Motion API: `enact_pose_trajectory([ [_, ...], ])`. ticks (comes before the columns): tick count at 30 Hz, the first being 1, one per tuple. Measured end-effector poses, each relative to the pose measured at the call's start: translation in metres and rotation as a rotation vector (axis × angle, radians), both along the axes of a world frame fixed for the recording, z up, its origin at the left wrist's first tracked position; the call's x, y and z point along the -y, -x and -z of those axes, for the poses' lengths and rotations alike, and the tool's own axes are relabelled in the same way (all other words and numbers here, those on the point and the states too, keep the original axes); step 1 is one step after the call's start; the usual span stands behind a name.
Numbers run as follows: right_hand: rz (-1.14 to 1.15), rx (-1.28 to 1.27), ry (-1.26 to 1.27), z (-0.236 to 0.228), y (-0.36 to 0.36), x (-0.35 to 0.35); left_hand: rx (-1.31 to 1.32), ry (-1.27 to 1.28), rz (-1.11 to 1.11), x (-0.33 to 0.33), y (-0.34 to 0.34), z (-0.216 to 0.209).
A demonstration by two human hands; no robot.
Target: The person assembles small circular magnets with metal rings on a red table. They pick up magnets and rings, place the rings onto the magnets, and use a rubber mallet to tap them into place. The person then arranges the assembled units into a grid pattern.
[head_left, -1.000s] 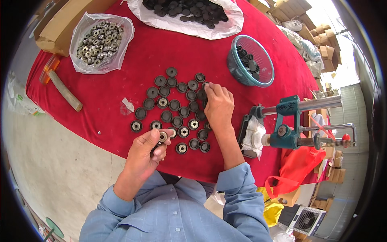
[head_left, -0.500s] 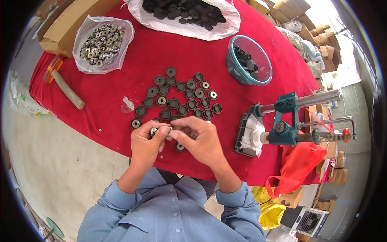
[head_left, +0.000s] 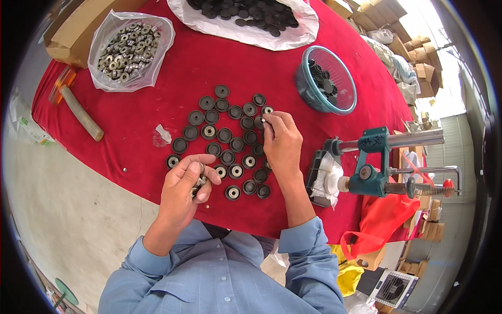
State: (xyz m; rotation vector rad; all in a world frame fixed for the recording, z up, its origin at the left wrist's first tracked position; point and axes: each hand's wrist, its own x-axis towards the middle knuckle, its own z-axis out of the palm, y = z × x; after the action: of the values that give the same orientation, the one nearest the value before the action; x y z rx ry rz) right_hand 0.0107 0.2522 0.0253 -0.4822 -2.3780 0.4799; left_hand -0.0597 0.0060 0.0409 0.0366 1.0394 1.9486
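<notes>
My left hand is curled around several small metal bearings, near the front of the red-covered table. Farther right, my right hand pinches a small shiny piece, apparently a bearing, at a black round cap on the right of the group. Fingers hide part of that spot. Many black round caps lie spread between and beyond my hands, their hollow sides up. Some hold a metal bearing in the middle, such as the seated bearing between my hands.
A clear plastic bag of bearings, a cardboard box and a hammer are at left. At the back lies a white sack of black discs. A teal basket and a green hand press stand at right.
My right hand has left my left hand and moved right and away from me to a cap. My left hand has shifted slightly nearer, still holding bearings.
</notes>
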Motion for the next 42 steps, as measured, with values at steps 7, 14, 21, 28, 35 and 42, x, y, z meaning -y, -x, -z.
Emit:
enact_pose_trajectory([
  [7, -0.018, 0.11, -0.183, 0.017, 0.003, -0.002, 0.086, -0.022, 0.008, 0.017, 0.001, 0.011],
  [14, 0.003, 0.187, -0.352, 0.014, -0.009, 0.012, 0.049, 0.013, -0.039, 0.017, -0.001, 0.01],
  [21, 0.014, 0.224, -0.266, 0.003, -0.015, 0.01, -0.086, 0.071, -0.023, 0.012, -0.007, 0.0],
  [28, -0.418, 0.173, 0.738, -0.05, -0.032, 0.089, -0.277, 0.145, 0.028, 0.011, -0.012, 0.005],
  [35, -0.267, 0.121, 0.849, -0.046, -0.019, 0.073, -0.132, 0.044, -0.004, 0.01, -0.005, 0.009],
  [42, -0.048, -0.032, 0.101, -0.005, 0.031, -0.011, 0.032, -0.024, -0.049, 0.023, 0.02, -0.002],
])
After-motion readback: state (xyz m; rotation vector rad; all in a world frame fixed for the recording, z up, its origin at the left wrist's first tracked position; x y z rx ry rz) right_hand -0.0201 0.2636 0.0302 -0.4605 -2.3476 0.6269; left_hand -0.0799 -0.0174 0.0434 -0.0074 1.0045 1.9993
